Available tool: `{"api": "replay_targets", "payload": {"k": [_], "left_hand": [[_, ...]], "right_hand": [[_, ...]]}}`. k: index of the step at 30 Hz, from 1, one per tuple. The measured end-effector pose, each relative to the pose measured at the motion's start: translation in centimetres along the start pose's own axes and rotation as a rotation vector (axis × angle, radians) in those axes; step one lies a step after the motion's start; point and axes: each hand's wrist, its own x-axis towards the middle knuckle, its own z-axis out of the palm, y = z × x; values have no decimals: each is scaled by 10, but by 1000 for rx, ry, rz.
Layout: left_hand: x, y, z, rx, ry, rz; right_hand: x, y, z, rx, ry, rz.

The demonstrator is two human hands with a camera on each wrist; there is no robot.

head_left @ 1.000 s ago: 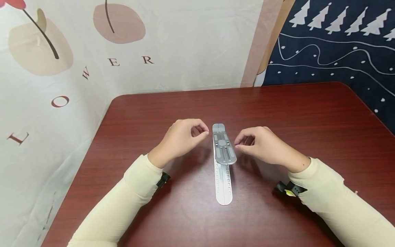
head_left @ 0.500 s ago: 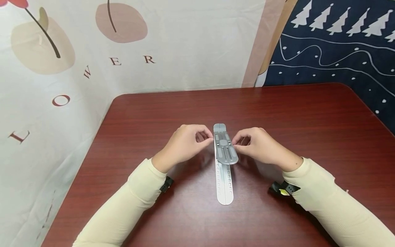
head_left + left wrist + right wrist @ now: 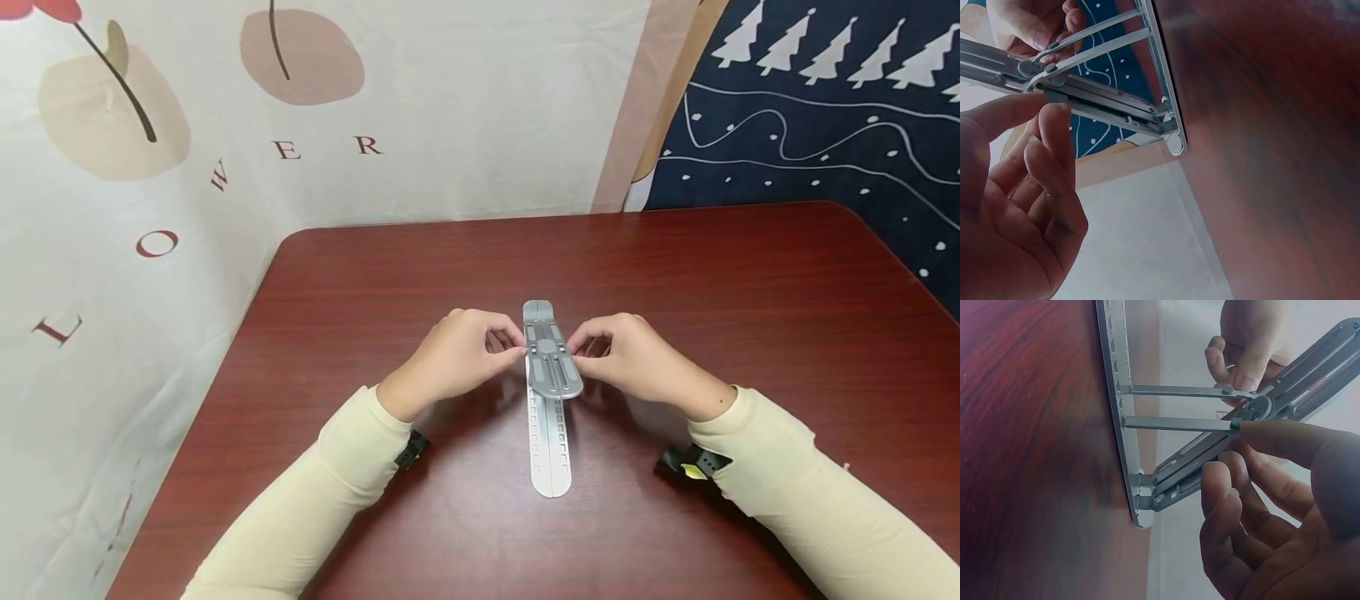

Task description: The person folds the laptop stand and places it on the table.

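Note:
A grey metal folding laptop stand (image 3: 550, 450) stands on the table, its long slotted base flat. Its upper arm (image 3: 1110, 100) slopes up from a hinge at the base's far end, propped by two thin struts (image 3: 1179, 424). My left hand (image 3: 468, 354) pinches the stand's left side, thumb and index fingertips at the pivot where a strut meets the arm. On the opposite side my right hand (image 3: 633, 358) pinches likewise, its thumb (image 3: 1279, 436) at the strut's end and its other fingertips just below the arm. The remaining fingers of both hands are loosely curled.
The reddish-brown table (image 3: 420, 258) has rounded far corners. Behind it hangs a pale cloth (image 3: 465, 100) with printed letters, and to the right a dark blue cloth (image 3: 795, 183) with white trees. Black straps (image 3: 708, 460) sit at the wrists.
Both hands have moved in from beside the stand and now grip its two sides, the left coming slightly nearer the body. The stand keeps its propped shape.

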Motion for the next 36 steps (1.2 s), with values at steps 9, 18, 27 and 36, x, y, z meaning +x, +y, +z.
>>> {"api": "replay_targets", "payload": {"k": [9,18,27,36], "left_hand": [[1,0,5,-9,-33,-22],[0,1,7,-75,-100,-36],[-1,3,8,-56,-91,-37],[-1,4,9,-25,-67,-27]], "right_hand": [[-2,2,1,-3,-1,13],[-2,2,3,14,-3,18],[-2,1,5,14,7,14],[-2,2,7,-27,48,-18]]}}
